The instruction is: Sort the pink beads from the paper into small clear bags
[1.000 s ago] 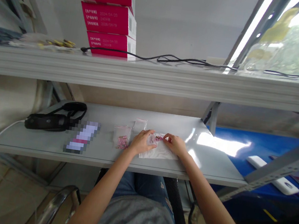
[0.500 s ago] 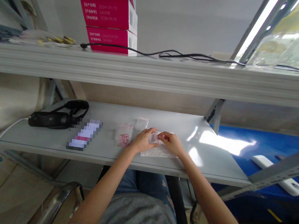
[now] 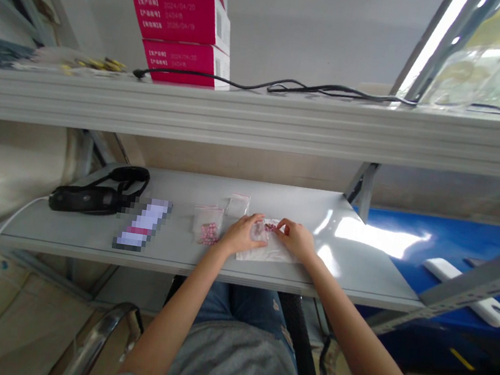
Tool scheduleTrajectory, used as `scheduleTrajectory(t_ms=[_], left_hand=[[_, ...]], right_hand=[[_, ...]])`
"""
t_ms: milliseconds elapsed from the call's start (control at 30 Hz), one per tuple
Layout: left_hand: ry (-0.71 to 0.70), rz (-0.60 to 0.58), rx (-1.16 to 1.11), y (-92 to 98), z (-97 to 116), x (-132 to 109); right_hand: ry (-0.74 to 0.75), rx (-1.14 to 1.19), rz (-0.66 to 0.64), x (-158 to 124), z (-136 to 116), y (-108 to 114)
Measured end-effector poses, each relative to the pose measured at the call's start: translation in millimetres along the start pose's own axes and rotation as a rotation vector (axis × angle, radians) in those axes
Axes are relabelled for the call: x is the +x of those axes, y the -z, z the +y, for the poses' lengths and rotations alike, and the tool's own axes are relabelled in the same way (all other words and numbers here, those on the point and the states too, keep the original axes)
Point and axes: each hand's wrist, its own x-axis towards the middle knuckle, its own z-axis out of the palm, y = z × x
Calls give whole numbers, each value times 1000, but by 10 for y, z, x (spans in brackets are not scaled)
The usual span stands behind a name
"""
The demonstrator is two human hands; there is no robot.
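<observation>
My left hand (image 3: 241, 236) curls its thumb and fingers around a small clear plastic piece (image 3: 258, 232), a bag or shallow cup; I cannot tell which. From the right, my right hand (image 3: 296, 240) pinches the end of a short row of dark pink beads (image 3: 270, 227), which reaches over the clear piece. Whether a string runs through them is too small to see. Beneath both hands lies a white sheet or flat bag (image 3: 263, 254). Left of my left hand is a clear zip bag (image 3: 208, 222) holding pink beads (image 3: 209, 233). Behind it is a second small clear zip bag (image 3: 239, 204).
A phone with a blurred screen (image 3: 143, 224) and a black strapped device (image 3: 97, 198) with a white cable lie on the grey table (image 3: 175, 258) at left. Above runs a shelf (image 3: 259, 123) with red boxes (image 3: 179, 62) and a black cable (image 3: 329, 90). A metal post (image 3: 484, 276) slants at right.
My right hand has moved slightly right, away from my left hand, and the row of dark pink beads now shows between them. My left hand keeps its place around the clear piece.
</observation>
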Motion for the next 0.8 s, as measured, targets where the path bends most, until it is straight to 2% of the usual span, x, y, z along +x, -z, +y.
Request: scheduleTrajectory(t_ms=[267,600,667,800], left_hand=[[-17,23,-28,-12,-33,-1],[-28,40,-72,-21,-54,11],[-31,44,-80,-23,-55,9],[-29,36,-71,-21,-47,4]], right_hand=[[1,5,4,1,0,-11],[171,268,-55,20,-105,-58],[151,268,-38,32,-85,-52],[-1,166,72,69,11,-50]])
